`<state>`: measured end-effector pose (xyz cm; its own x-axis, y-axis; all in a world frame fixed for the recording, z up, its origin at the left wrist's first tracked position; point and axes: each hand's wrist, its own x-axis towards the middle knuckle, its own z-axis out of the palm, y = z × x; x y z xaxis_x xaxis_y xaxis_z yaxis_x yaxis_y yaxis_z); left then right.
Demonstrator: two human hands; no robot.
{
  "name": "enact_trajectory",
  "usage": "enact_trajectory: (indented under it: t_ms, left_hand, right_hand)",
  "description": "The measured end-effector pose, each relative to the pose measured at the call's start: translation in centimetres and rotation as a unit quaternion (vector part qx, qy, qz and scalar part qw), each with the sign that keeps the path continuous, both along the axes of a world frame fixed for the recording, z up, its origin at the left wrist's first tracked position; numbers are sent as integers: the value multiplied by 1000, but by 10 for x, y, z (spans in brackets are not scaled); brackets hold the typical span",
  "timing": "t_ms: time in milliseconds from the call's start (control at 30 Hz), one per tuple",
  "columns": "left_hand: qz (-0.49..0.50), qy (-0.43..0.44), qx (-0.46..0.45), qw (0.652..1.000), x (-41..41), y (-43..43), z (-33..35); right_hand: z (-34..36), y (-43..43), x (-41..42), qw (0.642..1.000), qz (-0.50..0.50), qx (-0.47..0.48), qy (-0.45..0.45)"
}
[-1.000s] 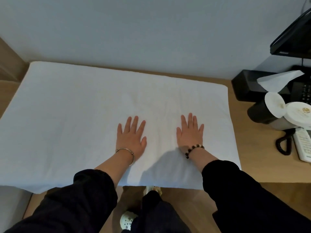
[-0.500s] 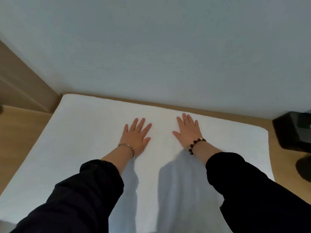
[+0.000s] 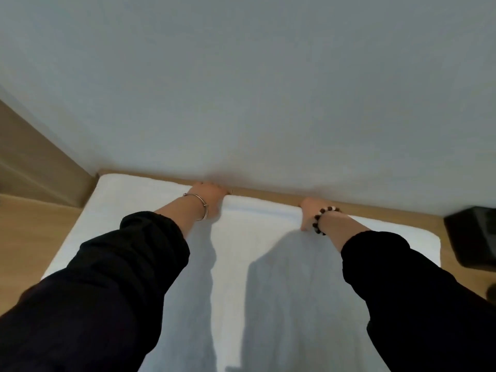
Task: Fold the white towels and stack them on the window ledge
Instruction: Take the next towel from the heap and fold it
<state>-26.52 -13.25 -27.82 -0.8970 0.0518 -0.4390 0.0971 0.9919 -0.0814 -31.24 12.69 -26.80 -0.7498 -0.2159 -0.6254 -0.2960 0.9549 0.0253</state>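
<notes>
Both hands have slid forward from the middle of the white towel (image 3: 257, 277) to its far edge since half a second ago, and the fingers that lay flat and spread have curled. The left hand (image 3: 208, 201) sits knuckles-up on that edge, fingers bent down over it and thumb on the cloth on the near side, gripping the hem. The right hand (image 3: 308, 214) holds the same edge further along, thumb on the near side, its fingers hidden behind the palm. The two hands are apart. Between them the hem stands up in a low shadowed ridge, slightly off the table (image 3: 35, 237).

Beyond the knuckles only a thin strip of bare wood separates the towel edge from the wall (image 3: 241, 89). The left fingers are just beside the wall; I cannot tell whether they touch it. Back from the hands the towel lies flat and smooth to the bottom of the view, crossed by the shadows of both arms.

Outward of the left hand the towel runs to a rounded corner near a wooden panel (image 3: 35, 157), with bare table past its side edge. Outward of the right hand it ends at another rounded corner, then a band of wood, then a blurred black box (image 3: 472, 237).

A silver bangle (image 3: 198, 208) circles the left wrist and a bead bracelet (image 3: 320, 218) the right, above black sleeves (image 3: 107, 291).
</notes>
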Motion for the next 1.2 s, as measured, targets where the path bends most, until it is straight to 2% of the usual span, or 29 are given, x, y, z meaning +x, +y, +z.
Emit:
enact_trajectory:
  t_ms: [67,133,300,467,733,867,967,1067,1200]
  left_hand:
    - [-3,-51,-45,998,2,-21,11]
    - [23,-57,-78,995,12,-39,21]
    - [54,61,-124,989,25,-55,48]
    - [92,138,-90,982,19,-60,96]
    - [88,323,-36,942,-2,-79,200]
    - [98,416,45,903,12,-89,202]
    - [114,369,10,922,29,-92,198]
    - [86,348,-22,933,33,-99,202]
    - [67,383,-36,921,28,-106,234]
  right_hand:
    - [8,9,8,999,-10,32,11]
    - [16,19,21,995,-14,64,69]
    - [43,19,43,976,-22,94,196]
    - [98,19,37,959,-49,80,268]
    - [204,12,0,885,-75,-5,460]
    - [204,14,11,857,-117,-66,497]
    - [192,13,24,860,-135,-84,486]
    - [196,10,26,860,-148,-102,478]
    - [221,7,20,833,-173,-146,505]
